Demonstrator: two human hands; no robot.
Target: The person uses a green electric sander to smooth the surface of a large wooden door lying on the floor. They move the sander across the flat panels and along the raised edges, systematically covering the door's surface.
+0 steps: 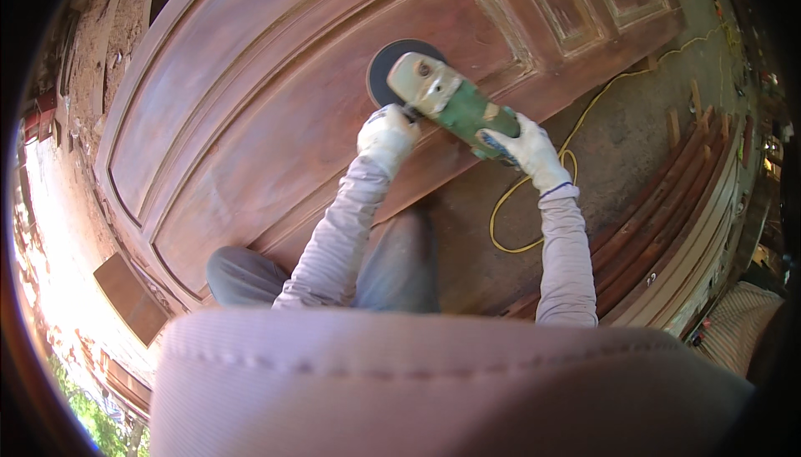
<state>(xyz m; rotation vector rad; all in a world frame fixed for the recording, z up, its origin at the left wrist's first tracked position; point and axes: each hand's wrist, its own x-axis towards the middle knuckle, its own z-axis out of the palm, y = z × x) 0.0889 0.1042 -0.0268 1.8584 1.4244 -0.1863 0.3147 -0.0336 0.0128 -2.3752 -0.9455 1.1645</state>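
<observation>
A green angle grinder [464, 112] with a worn, pale gear head is held over a large reddish-brown panelled wooden door [242, 98]. Its round dark disc [385, 67] lies over the door's broad middle panel; whether it touches the wood I cannot tell. My left hand [389, 135], in a white glove, is closed around the side handle near the disc, and most of that handle is hidden. My right hand [530, 152], gloved too, grips the rear of the grinder's body.
A yellow cord [569, 150] loops over the floor beside my right forearm and runs toward the far right. Long wooden boards [647, 236] lie stacked on the right. A brown flat piece [131, 299] lies at the left, next to bright sunlit ground.
</observation>
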